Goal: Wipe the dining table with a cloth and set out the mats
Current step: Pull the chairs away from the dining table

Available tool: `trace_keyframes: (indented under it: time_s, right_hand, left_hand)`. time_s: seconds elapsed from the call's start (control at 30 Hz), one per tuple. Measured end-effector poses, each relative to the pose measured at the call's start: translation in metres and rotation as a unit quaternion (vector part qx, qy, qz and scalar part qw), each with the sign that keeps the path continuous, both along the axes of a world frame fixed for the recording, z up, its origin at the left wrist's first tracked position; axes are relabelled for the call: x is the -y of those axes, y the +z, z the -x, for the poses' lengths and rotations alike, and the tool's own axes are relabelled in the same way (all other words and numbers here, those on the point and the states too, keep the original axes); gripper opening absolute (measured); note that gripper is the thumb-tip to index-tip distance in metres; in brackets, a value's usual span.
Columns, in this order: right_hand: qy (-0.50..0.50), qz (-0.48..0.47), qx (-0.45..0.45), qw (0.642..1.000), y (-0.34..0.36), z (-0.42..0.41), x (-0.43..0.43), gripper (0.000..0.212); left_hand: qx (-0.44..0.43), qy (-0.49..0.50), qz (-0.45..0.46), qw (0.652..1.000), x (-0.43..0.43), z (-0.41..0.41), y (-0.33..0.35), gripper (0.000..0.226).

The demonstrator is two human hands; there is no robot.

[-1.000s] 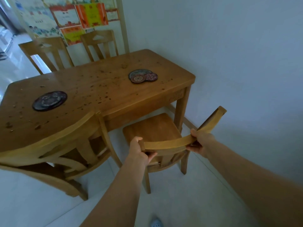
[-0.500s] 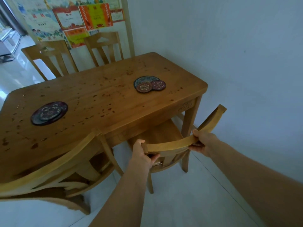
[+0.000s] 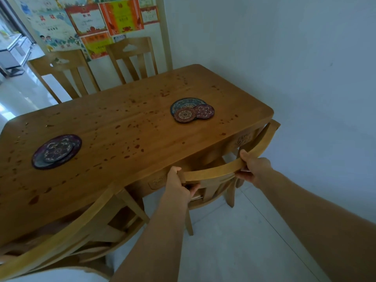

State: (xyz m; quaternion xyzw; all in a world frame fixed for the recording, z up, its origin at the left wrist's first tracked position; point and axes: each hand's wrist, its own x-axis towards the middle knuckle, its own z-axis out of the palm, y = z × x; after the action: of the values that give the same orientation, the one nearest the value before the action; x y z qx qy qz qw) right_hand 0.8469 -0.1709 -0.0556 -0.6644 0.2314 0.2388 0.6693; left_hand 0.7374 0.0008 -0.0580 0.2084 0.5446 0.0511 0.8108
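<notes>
Both hands, left hand [image 3: 179, 187] and right hand [image 3: 254, 169], clamped on the chair [image 3: 211, 174] rail: push evenly, square under the bench [image 3: 126, 127].

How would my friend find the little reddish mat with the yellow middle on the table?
Start at the wooden table and look toward its right end, near the pale wall. Three round mats overlap there; the reddish mat is the front left one, resting on the big blue mat. Only it has a yellow centre; the purple mat beside it does not.
</notes>
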Motion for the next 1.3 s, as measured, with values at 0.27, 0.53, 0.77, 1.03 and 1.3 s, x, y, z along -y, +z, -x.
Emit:
trace_keyframes:
  time_s: [0.27, 0.53, 0.77, 1.03, 1.3]
  right_hand:
    - [-0.002, -0.005, -0.010, 1.000, -0.003, -0.024, -0.008, 0.056]
    - [-0.011, -0.007, -0.005, 1.000, 0.000, -0.027, -0.016, 0.058]
    - [0.021, 0.070, 0.024, 0.997, 0.013, 0.002, -0.024, 0.052]
    - [0.079, 0.001, 0.018, 0.997, 0.049, 0.088, -0.028, 0.033]
    - [0.084, -0.094, 0.050, 0.991, 0.101, 0.202, -0.031, 0.034]
  left_hand:
    - [0.009, 0.008, 0.017, 1.000, -0.009, -0.020, -0.002, 0.044]
    - [0.009, -0.002, 0.011, 1.000, -0.011, -0.023, -0.001, 0.047]
    - [0.063, -0.046, 0.003, 0.997, -0.005, 0.002, 0.006, 0.070]
    - [0.104, -0.088, -0.090, 0.987, 0.012, 0.067, 0.043, 0.048]
    - [0.154, -0.085, -0.154, 0.972, 0.030, 0.171, 0.086, 0.038]
